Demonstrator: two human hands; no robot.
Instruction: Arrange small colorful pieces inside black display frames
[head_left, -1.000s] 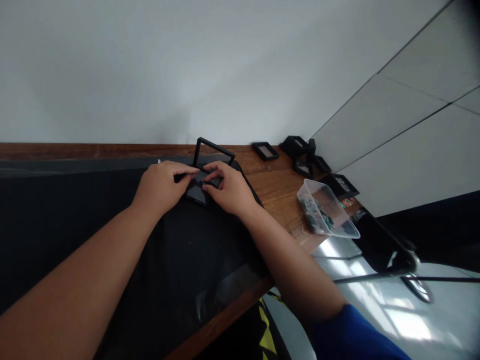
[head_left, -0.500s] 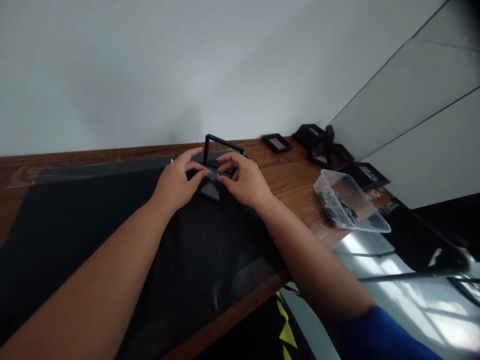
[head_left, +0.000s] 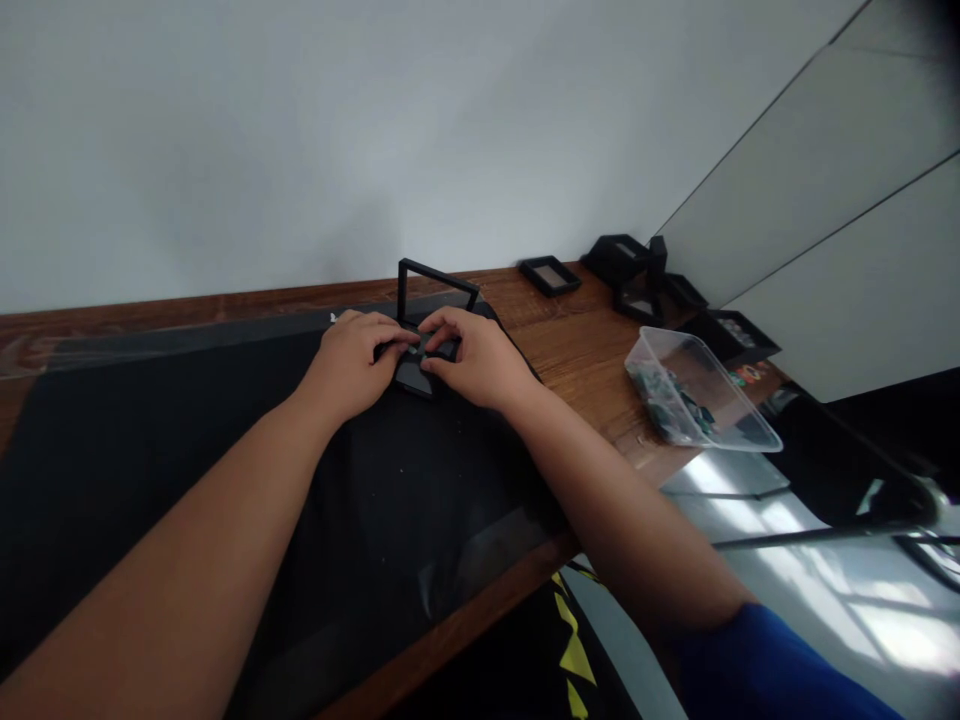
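Note:
A hinged black display frame (head_left: 439, 274) stands open on the dark mat, one half upright and the other lying flat with a greyish clear film (head_left: 415, 377). Over the flat half, my left hand (head_left: 355, 362) has its thumb and forefinger close together at a small pale greenish piece (head_left: 412, 350), too small to name. From the other side my right hand (head_left: 480, 355) reaches in, its fingers curved and apart from the thumb, with nothing visible between them. Its fingertips are close to the left ones and partly cover the film.
The black mat (head_left: 187, 385) covers much of the wooden table (head_left: 581, 345). To the right is a clear plastic box (head_left: 709, 390) with several small bagged greenish pieces. A closed black frame (head_left: 550, 275) and a pile of black frames (head_left: 619, 262) lie by the wall.
The small greenish piece has passed from my right fingertips towards my left ones, over the film. My left fingers have lowered and drawn together. The view has shifted slightly.

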